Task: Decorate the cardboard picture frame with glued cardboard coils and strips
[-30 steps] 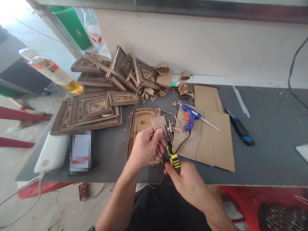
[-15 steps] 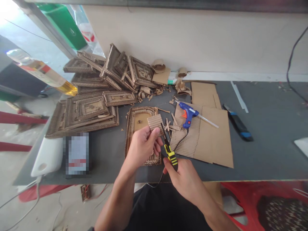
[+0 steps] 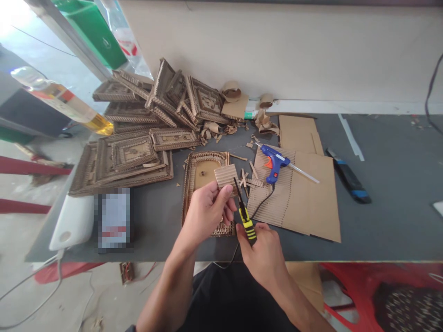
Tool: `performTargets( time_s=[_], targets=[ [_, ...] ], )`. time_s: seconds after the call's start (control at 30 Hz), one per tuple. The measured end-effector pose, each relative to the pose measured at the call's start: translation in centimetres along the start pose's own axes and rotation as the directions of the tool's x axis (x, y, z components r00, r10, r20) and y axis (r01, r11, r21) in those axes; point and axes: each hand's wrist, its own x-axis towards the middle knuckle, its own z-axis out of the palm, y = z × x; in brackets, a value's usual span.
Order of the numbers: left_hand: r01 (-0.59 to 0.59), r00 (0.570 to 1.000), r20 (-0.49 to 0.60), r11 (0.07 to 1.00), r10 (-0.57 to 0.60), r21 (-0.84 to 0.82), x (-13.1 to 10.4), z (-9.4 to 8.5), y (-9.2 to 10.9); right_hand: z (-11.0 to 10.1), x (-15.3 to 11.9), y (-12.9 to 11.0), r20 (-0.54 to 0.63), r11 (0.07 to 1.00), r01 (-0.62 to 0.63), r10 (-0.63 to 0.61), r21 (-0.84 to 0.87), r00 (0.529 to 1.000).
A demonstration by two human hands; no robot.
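Between thumb and fingers, my left hand (image 3: 208, 207) pinches a small piece of corrugated cardboard (image 3: 226, 176). My right hand (image 3: 265, 249) is wrapped round the black and yellow handles of a pair of scissors (image 3: 247, 224). The dark blades point up and away, against or close by the right edge of the piece; I cannot tell if they touch it. Beneath my left hand lies a cardboard frame (image 3: 194, 175) with ridged borders, partly hidden. Small cardboard strips (image 3: 254, 183) are scattered just right of the blades.
A blue glue gun (image 3: 274, 162) rests on cardboard sheets (image 3: 311, 193), its cord running toward me. Further right lies a utility knife (image 3: 349, 177). Stacked cardboard frames (image 3: 134, 152) fill the back left, near a bottle of yellow liquid (image 3: 62, 101). A phone-like object (image 3: 114, 219) is at front left.
The whole view has shifted slightly, so the table's contents sit a little further right. Both hands keep their holds on the cardboard piece and the scissors, with hardly any movement between them.
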Motion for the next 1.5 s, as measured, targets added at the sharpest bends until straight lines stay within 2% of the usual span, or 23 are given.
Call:
performTargets(
  time_s=[0.13,0.3,0.53,0.7,0.8,0.97,1.07,1.13,1.23,1.4,1.5],
  targets=[
    [-0.006,1.000,-0.010,1.000,0.006,-0.014,0.0,0.2,-0.2,0.1,0.1,0.4,0.002,0.999,-0.024,0.024,0.029,1.000],
    [-0.005,1.000,0.000,0.999,0.005,-0.036,0.3,0.4,-0.2,0.3,0.1,0.7,-0.009,1.000,0.016,-0.016,0.003,1.000],
    [-0.016,1.000,0.001,0.998,0.016,-0.058,0.8,0.0,-1.0,1.2,0.2,1.0,-0.023,1.000,0.004,-0.004,-0.027,1.000],
    [-0.023,1.000,-0.003,0.995,0.023,-0.093,0.7,0.2,-0.7,1.5,0.0,1.4,-0.037,1.000,-0.012,0.012,-0.015,0.999],
    [-0.028,1.000,0.010,0.998,0.029,-0.052,0.7,-0.2,-0.4,1.4,-0.1,1.6,-0.026,0.999,-0.001,0.000,-0.032,1.000],
    [-0.107,0.991,-0.085,0.994,0.108,0.011,1.1,-1.5,0.0,1.2,-0.1,1.3,0.001,0.997,0.069,-0.069,-0.039,0.998],
    [-0.120,0.987,-0.104,0.992,0.122,0.029,1.2,-1.9,0.1,1.1,-0.5,0.9,0.006,0.999,0.010,-0.010,-0.034,1.000],
    [-0.111,0.988,-0.104,0.993,0.114,0.036,1.2,-1.9,0.0,0.8,-1.0,0.4,0.040,0.995,-0.093,0.094,-0.025,0.995],
    [-0.108,0.986,-0.129,0.994,0.110,0.024,1.0,-1.6,-0.5,-0.2,-1.5,-0.2,0.171,0.970,-0.223,0.204,0.099,0.964],
    [-0.125,0.978,-0.174,0.991,0.115,-0.046,0.9,-0.8,-1.5,-2.5,-1.7,-0.7,0.443,0.848,-0.370,0.185,0.380,0.877],
    [-0.116,0.972,-0.212,0.992,0.103,-0.050,0.7,-0.3,-1.9,-3.0,-1.5,-0.6,0.484,0.817,-0.415,0.196,0.400,0.853]
  ],
)
